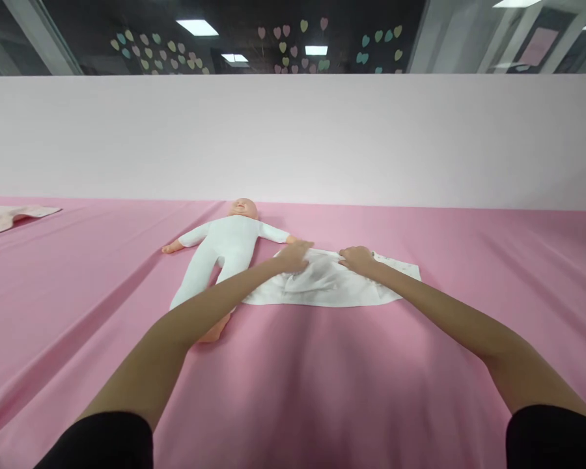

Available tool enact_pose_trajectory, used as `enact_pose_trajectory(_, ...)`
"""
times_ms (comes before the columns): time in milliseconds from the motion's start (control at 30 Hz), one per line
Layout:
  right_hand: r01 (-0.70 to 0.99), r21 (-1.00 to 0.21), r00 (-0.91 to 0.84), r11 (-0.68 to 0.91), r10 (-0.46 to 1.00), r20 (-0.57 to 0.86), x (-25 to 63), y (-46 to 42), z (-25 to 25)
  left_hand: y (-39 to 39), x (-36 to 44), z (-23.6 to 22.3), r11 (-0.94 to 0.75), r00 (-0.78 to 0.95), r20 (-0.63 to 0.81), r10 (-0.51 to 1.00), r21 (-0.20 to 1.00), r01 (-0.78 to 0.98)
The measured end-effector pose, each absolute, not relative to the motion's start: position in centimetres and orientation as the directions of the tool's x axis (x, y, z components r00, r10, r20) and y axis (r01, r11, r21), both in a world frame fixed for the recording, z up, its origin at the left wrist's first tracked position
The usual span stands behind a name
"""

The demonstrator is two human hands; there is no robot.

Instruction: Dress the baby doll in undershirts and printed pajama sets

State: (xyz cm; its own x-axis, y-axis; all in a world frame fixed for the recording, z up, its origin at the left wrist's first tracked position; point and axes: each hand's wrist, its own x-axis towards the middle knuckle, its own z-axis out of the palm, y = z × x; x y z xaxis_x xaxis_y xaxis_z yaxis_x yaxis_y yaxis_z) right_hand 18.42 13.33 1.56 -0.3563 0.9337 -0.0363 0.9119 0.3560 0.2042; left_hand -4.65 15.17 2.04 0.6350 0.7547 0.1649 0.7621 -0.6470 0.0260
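Note:
A baby doll (224, 247) in a white bodysuit lies on its back on the pink sheet (322, 378), head toward the wall. Right beside it lies a white cloth garment (332, 290), partly bunched in the middle. My left hand (295, 256) rests on the cloth's upper left part, close to the doll's outstretched arm, fingers closed around a fold. My right hand (357, 259) sits on the cloth's upper middle, fingers curled into the fabric. Both arms reach far forward.
A pale pink garment (10, 216) lies at the far left edge of the sheet. A plain pinkish-white wall (293, 137) rises right behind the doll, with a dark window of pastel heart stickers above.

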Motion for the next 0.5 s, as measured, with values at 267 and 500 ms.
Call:
enact_pose_trajectory(267,0.797,0.377,-0.51,0.473,0.86,0.0,18.9,8.2,3.6,11.0,-2.1,1.6,-0.729,0.761,0.07,0.645,-0.245,0.64)
enact_pose_trajectory(500,0.449,0.616,-0.795,0.647,0.604,-0.054,20.7,2.0,8.8,6.0,-5.0,5.5,-0.782,0.82,-0.07,0.568,-0.357,0.511)
